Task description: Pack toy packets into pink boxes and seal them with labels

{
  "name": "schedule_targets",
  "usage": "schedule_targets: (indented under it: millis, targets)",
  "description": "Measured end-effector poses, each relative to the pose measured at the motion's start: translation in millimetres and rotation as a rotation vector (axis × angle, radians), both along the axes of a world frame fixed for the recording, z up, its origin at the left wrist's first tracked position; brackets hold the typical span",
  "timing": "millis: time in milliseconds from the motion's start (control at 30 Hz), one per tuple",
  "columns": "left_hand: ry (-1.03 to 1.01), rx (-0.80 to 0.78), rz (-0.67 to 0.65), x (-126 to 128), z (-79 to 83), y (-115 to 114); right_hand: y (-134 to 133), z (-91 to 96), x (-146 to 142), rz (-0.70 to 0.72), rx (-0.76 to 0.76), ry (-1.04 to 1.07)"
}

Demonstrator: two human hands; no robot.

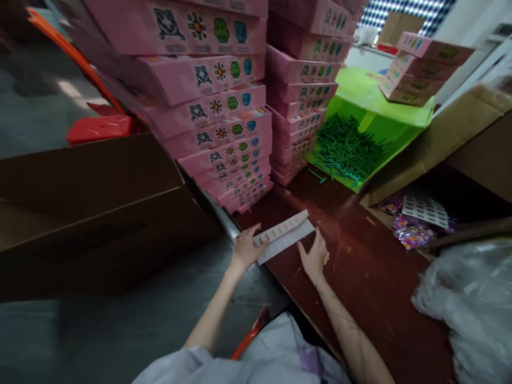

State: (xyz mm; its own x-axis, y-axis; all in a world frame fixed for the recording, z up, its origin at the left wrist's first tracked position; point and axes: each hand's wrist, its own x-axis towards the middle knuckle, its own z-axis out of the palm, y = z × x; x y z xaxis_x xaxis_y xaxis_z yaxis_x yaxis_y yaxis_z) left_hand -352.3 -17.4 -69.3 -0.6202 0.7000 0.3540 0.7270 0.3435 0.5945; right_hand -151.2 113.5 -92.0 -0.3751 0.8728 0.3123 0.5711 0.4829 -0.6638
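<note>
A white paper sheet [286, 240] with a row of small brown and yellow printed marks lies at the front edge of the table. Its far long side looks folded or curled over. My left hand [245, 249] grips the sheet's left end, with the thumb on top and the fingers around the far side. At the other end is my right hand [315, 257], its thumb and index finger apart and the index fingertip by the sheet's right corner. The remaining right fingers curl loosely, and nothing shows in them.
Tall stacks of pink boxes [224, 125] rise beyond my hands on the dark red table [360, 277]. A lime green bin [400, 125] holds many green sticks. Right of me are an open carton [424, 144] and clear plastic bags [468, 298]. Another carton [92, 229] stands left.
</note>
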Motion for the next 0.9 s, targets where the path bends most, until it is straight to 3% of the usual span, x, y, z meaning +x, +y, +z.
schedule_targets:
  millis: [100, 233, 400, 467, 533, 600, 733, 833, 900]
  targets:
    - [-0.046, -0.004, -0.066, 18, -5.7, 13, 7, -2.6, -1, -0.075, -0.114, 0.158]
    - [0.075, 0.172, -0.185, 42, 0.5, 1, 9, -3.8, 10, -0.048, -0.118, 0.394]
    - [0.259, 0.459, -0.388, 58, 15.9, -21, 3, 9.6, 34, -0.093, 0.164, 0.318]
    - [0.271, 0.485, -0.394, 66, 21.4, -27, 5, 15.9, 48, 0.013, 0.242, 0.271]
    - [0.258, 0.458, -0.292, 73, 25.2, -31, 14, 22.6, 62, 0.154, 0.192, 0.265]
    - [0.195, 0.434, -0.104, 75, 25.5, -35, 34, 31.8, 73, 0.197, 0.051, 0.241]
    - [-0.103, 0.493, 0.222, 55, 18.7, -41, 99, 59.4, 81, 0.016, -0.134, 0.141]
    - [-0.302, 0.566, 0.322, 22, 26.7, -46, 142, 87.6, 71, 0.009, -0.043, 0.012]
    - [-0.285, 0.638, 0.335, 0, 47.6, -50, 156, 116.5, 55, 0.091, 0.121, -0.064]
